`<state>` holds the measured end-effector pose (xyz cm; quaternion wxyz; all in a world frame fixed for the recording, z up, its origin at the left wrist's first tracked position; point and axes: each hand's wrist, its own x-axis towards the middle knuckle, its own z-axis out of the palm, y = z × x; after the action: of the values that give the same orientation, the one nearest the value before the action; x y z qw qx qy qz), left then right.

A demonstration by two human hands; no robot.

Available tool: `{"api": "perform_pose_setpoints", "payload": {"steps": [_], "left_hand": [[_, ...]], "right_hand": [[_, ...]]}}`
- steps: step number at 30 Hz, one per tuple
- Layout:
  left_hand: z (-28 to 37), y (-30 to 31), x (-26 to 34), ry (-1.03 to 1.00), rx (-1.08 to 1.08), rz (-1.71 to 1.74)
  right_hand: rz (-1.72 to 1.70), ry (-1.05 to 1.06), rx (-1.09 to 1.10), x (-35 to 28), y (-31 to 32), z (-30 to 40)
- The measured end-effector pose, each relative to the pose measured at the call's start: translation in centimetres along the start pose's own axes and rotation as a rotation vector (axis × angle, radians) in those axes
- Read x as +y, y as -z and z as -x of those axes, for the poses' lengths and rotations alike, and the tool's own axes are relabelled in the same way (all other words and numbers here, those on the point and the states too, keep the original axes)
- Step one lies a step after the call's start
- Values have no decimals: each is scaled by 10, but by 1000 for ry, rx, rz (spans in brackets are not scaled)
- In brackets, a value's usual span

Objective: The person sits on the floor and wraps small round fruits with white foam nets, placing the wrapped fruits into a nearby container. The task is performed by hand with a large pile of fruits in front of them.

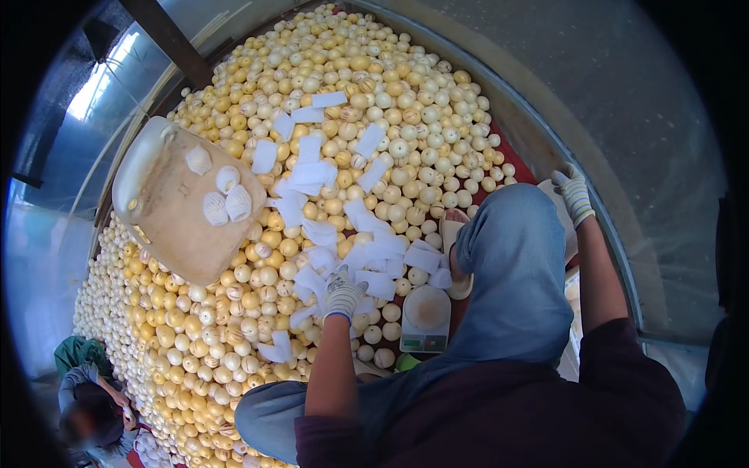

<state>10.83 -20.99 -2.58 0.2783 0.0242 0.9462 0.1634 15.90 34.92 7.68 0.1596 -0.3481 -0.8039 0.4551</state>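
Note:
My left hand [343,292], in a striped knit glove, reaches over a heap of white foam net sleeves [374,254] lying on a large pile of round yellow and cream fruits [327,73]; whether it grips a sleeve cannot be made out. Far to the right, my right hand [573,190], gloved the same way, is beside my knee at the metal-edged side wall, over a pale object [556,205] mostly hidden by my leg; its hold is unclear. Between my legs stands a digital kitchen scale [426,316] with nothing on its round plate.
A worn plastic chair [175,222] lies on the fruits at the left, with several foam-netted fruits [227,199] on it. Another person [96,403] sits at the lower left, hands close together. A curved metal rail [544,117] bounds the pile on the right.

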Motion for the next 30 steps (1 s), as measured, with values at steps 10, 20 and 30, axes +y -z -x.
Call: {"api": "perform_pose_setpoints", "payload": {"steps": [10, 20, 30], "left_hand": [[0, -41, -27, 100, 210, 288], [95, 133, 18, -318, 262, 1002], [133, 142, -10, -234, 384, 1266]], "right_hand": [[-250, 387, -118, -220, -16, 80], [407, 702, -913, -262, -190, 226], [246, 1061, -748, -246, -240, 297]]}}
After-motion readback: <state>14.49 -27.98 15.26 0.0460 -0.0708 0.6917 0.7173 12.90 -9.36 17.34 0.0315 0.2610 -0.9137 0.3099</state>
